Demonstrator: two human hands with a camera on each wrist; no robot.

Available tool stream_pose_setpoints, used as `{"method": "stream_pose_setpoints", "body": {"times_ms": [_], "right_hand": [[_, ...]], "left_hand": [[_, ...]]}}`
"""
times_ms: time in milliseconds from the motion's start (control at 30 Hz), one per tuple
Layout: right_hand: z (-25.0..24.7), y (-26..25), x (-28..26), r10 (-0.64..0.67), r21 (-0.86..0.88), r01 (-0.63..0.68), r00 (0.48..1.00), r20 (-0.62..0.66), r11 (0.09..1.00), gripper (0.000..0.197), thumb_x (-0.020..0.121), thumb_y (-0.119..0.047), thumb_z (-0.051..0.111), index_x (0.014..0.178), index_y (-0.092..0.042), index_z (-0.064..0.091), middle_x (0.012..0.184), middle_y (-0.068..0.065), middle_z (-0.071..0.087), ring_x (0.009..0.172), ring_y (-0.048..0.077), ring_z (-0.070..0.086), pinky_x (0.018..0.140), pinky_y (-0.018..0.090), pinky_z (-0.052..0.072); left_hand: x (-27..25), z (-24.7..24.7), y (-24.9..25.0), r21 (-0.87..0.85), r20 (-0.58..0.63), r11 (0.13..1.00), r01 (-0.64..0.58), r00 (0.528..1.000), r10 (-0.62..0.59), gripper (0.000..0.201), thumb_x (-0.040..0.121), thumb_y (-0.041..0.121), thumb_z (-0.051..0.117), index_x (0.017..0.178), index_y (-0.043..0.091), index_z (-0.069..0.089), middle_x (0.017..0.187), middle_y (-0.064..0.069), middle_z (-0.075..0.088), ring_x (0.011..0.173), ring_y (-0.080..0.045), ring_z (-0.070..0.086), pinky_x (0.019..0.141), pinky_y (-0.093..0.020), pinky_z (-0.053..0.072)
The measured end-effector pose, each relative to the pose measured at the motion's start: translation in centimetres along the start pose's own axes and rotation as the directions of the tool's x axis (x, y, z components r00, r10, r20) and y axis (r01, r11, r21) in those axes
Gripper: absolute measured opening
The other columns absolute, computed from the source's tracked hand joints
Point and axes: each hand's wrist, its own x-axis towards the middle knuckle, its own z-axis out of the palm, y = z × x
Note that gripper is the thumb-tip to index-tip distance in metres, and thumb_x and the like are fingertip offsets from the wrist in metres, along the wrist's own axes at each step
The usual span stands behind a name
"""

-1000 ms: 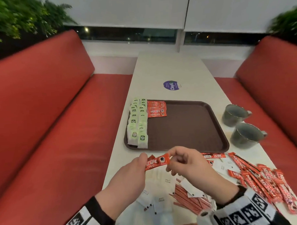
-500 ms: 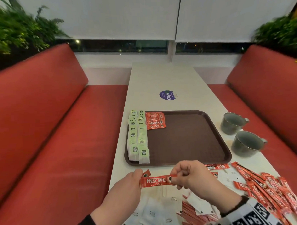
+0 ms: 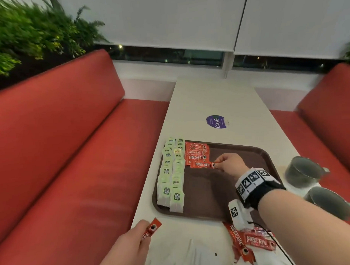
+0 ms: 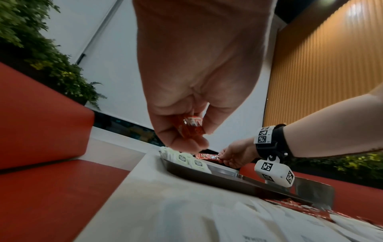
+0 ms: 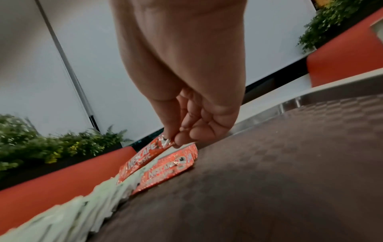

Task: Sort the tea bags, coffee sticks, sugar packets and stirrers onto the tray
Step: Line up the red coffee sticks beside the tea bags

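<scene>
A brown tray (image 3: 227,192) lies on the white table (image 3: 214,99). Two rows of green tea bags (image 3: 172,172) fill its left side, with a stack of red coffee sticks (image 3: 196,152) beside them. My right hand (image 3: 227,164) reaches over the tray and pinches one coffee stick (image 3: 202,164) by its right end, low over the stack's near edge (image 5: 167,170). My left hand (image 3: 132,245) stays at the table's near left edge and grips another red coffee stick (image 3: 150,229), also seen in the left wrist view as a coffee stick (image 4: 190,126).
Two grey mugs (image 3: 302,171) stand right of the tray. More loose coffee sticks (image 3: 251,240) and white sugar packets (image 3: 194,254) lie on the table near me. Red benches (image 3: 71,155) run along both sides. A purple sticker (image 3: 216,122) marks the table beyond the tray.
The two hands held sticks together near me; now the right hand has carried one stick out over the tray to the stack, while the left hand stayed back with another.
</scene>
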Motion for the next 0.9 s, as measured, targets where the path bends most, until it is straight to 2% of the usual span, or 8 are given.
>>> {"method": "stream_pose_setpoints", "body": {"times_ms": [100, 167, 200, 333, 567, 600, 733, 900], "right_hand": [[1.4, -0.1, 2.8, 0.036, -0.065, -0.032, 0.998, 0.053, 0.997, 0.022, 0.082, -0.002, 0.068, 0.065, -0.014, 0.061, 0.058, 0.001, 0.059, 0.052, 0.011, 0.052, 0.057, 0.022, 0.043], [2.0, -0.2, 4.2, 0.059, -0.109, -0.051, 0.996, 0.070, 0.993, 0.023, 0.082, -0.003, 0.068, 0.065, -0.014, 0.060, 0.059, 0.002, 0.059, 0.052, 0.011, 0.052, 0.056, 0.022, 0.044], [2.3, -0.2, 4.7, 0.071, -0.122, -0.062, 0.995, 0.074, 0.991, 0.023, 0.083, -0.003, 0.067, 0.065, -0.014, 0.059, 0.059, 0.002, 0.059, 0.052, 0.011, 0.052, 0.054, 0.021, 0.043], [3.0, -0.1, 5.9, 0.118, -0.103, -0.111, 0.991, 0.065, 0.988, 0.019, 0.085, -0.003, 0.066, 0.069, -0.011, 0.059, 0.059, 0.002, 0.057, 0.051, 0.010, 0.052, 0.050, 0.019, 0.041], [3.6, 0.1, 6.6, 0.114, -0.112, -0.108, 0.992, 0.055, 0.988, 0.022, 0.085, -0.007, 0.067, 0.067, -0.016, 0.057, 0.060, 0.001, 0.059, 0.051, 0.010, 0.053, 0.052, 0.020, 0.041], [3.7, 0.1, 6.7, 0.110, -0.118, -0.103, 0.992, 0.054, 0.988, 0.023, 0.085, -0.007, 0.067, 0.067, -0.016, 0.056, 0.060, 0.001, 0.059, 0.052, 0.010, 0.053, 0.054, 0.021, 0.043], [3.8, 0.2, 6.7, 0.055, -0.195, -0.047, 0.998, 0.033, 0.980, 0.024, 0.084, -0.011, 0.068, 0.065, -0.018, 0.055, 0.060, 0.000, 0.060, 0.057, 0.013, 0.056, 0.075, 0.031, 0.051], [3.9, 0.1, 6.5, 0.019, -0.256, -0.014, 1.000, 0.017, 0.966, 0.018, 0.084, -0.016, 0.069, 0.070, -0.017, 0.057, 0.072, 0.004, 0.066, 0.074, 0.021, 0.064, 0.083, 0.034, 0.054]], "left_hand": [[0.3, -0.4, -0.8, -0.026, -0.028, 0.998, 0.059, 0.998, -0.059, 0.023, 0.092, 0.023, 0.045, 0.097, 0.045, 0.040, 0.086, 0.006, 0.058, 0.071, 0.001, 0.052, 0.073, -0.003, 0.038], [0.7, -0.5, -1.4, -0.030, -0.032, 0.996, 0.088, 0.996, -0.088, 0.036, 0.091, 0.025, 0.046, 0.099, 0.056, 0.029, 0.084, 0.010, 0.057, 0.075, 0.004, 0.054, 0.076, -0.001, 0.036], [0.8, -0.4, -1.6, -0.028, -0.032, 0.995, 0.099, 0.994, -0.100, 0.038, 0.091, 0.026, 0.046, 0.101, 0.057, 0.026, 0.083, 0.011, 0.056, 0.077, 0.003, 0.055, 0.078, -0.001, 0.037], [1.2, -0.2, -1.6, -0.039, -0.044, 0.994, 0.106, 0.993, -0.108, 0.017, 0.092, 0.023, 0.048, 0.100, 0.037, 0.044, 0.086, 0.005, 0.059, 0.076, -0.003, 0.055, 0.075, -0.003, 0.039], [1.8, 0.0, -1.3, -0.027, -0.027, 0.993, 0.115, 0.993, -0.115, 0.013, 0.091, 0.024, 0.048, 0.099, 0.034, 0.047, 0.084, 0.006, 0.060, 0.076, -0.005, 0.056, 0.069, -0.003, 0.039], [1.8, -0.2, -1.2, -0.031, -0.018, 0.993, 0.111, 0.994, -0.111, 0.013, 0.091, 0.022, 0.048, 0.098, 0.033, 0.048, 0.082, 0.005, 0.059, 0.074, -0.006, 0.056, 0.067, -0.004, 0.039], [1.8, -0.5, -1.0, -0.040, 0.007, 0.993, 0.112, 0.994, -0.112, 0.015, 0.091, 0.021, 0.049, 0.099, 0.033, 0.049, 0.083, 0.003, 0.060, 0.075, -0.009, 0.055, 0.071, -0.008, 0.041], [1.7, -0.7, -0.9, -0.081, 0.060, 0.985, 0.154, 0.987, -0.150, 0.018, 0.089, 0.019, 0.050, 0.094, 0.037, 0.051, 0.081, 0.003, 0.062, 0.076, -0.010, 0.060, 0.070, -0.011, 0.044]]}}
